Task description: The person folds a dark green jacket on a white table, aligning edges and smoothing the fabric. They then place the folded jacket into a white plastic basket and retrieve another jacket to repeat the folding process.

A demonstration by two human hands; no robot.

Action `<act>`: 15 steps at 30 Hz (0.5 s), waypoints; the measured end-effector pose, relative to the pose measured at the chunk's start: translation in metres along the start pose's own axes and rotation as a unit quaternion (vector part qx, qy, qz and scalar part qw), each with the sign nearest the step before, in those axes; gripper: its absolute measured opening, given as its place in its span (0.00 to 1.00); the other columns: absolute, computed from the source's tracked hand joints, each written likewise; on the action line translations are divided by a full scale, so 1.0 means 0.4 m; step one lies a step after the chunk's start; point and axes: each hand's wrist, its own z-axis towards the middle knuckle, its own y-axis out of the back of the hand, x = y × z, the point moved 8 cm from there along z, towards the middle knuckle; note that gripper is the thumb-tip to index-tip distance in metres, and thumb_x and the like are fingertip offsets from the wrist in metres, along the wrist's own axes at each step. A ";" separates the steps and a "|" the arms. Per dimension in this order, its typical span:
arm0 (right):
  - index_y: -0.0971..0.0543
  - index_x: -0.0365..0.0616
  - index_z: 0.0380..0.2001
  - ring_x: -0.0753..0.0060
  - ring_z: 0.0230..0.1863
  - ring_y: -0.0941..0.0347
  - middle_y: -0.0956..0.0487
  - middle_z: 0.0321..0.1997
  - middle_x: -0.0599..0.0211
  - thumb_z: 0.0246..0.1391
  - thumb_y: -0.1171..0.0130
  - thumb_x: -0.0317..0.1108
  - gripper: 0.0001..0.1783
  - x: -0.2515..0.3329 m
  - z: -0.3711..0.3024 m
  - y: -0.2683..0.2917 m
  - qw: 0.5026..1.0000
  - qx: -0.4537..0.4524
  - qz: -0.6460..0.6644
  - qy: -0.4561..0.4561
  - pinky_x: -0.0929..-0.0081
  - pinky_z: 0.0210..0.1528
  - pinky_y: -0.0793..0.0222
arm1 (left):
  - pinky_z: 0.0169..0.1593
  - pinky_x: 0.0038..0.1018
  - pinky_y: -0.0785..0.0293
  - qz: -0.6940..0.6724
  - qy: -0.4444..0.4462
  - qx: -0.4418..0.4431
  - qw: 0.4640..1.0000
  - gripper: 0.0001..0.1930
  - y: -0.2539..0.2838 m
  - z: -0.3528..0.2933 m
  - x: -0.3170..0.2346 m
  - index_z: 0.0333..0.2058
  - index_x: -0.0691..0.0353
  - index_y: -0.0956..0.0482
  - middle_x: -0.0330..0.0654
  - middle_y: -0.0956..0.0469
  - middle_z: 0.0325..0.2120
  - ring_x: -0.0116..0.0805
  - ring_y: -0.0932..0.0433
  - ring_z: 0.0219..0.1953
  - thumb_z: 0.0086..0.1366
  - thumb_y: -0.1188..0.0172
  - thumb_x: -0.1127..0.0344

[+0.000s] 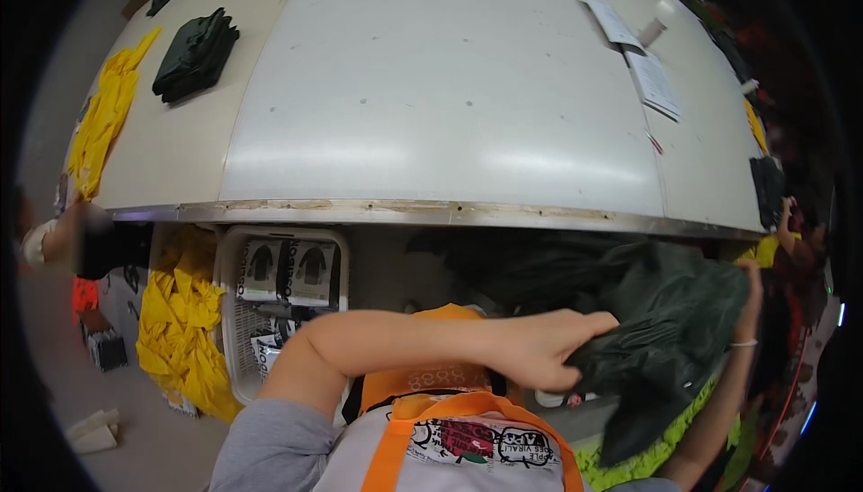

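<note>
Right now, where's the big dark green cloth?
The cloth is lower right in the head view, between the left hand and right hand, below the table edge.

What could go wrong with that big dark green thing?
The dark green cloth, with the left hand and right hand at its sides, droops over the lime-green material, so the two might get tangled.

It might also snag on the table edge, which looks chipped.

And it's bunched up, so it could get creased.
</note>
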 end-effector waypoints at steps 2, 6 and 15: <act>0.32 0.39 0.36 0.83 0.32 0.40 0.36 0.29 0.72 0.51 0.54 0.21 0.08 0.104 -0.077 0.206 0.981 -0.004 -0.190 0.044 0.83 0.36 0.40 | 0.40 0.38 0.28 0.203 -0.057 -0.061 0.976 0.22 -0.005 0.012 0.021 0.46 0.64 0.36 0.54 0.25 0.34 0.50 0.24 0.39 0.51 0.41 0.72; 0.36 0.40 0.57 0.64 0.43 0.29 0.26 0.44 0.58 0.52 0.49 0.22 0.27 0.264 -0.147 0.477 0.905 -0.040 -0.413 0.100 0.71 0.47 0.35 | 0.34 0.43 0.28 0.426 -0.151 -0.190 0.871 0.22 0.027 0.036 -0.145 0.42 0.62 0.34 0.52 0.25 0.24 0.54 0.24 0.31 0.51 0.35 0.64; 0.43 0.38 0.63 0.59 0.56 0.33 0.31 0.56 0.50 0.54 0.46 0.30 0.34 0.187 -0.474 0.662 0.894 -0.126 -0.427 -0.050 0.69 0.59 0.39 | 0.52 0.34 0.32 0.694 0.011 -0.347 0.630 0.39 0.068 0.028 -0.720 0.52 0.64 0.30 0.53 0.24 0.42 0.43 0.25 0.47 0.50 0.42 0.37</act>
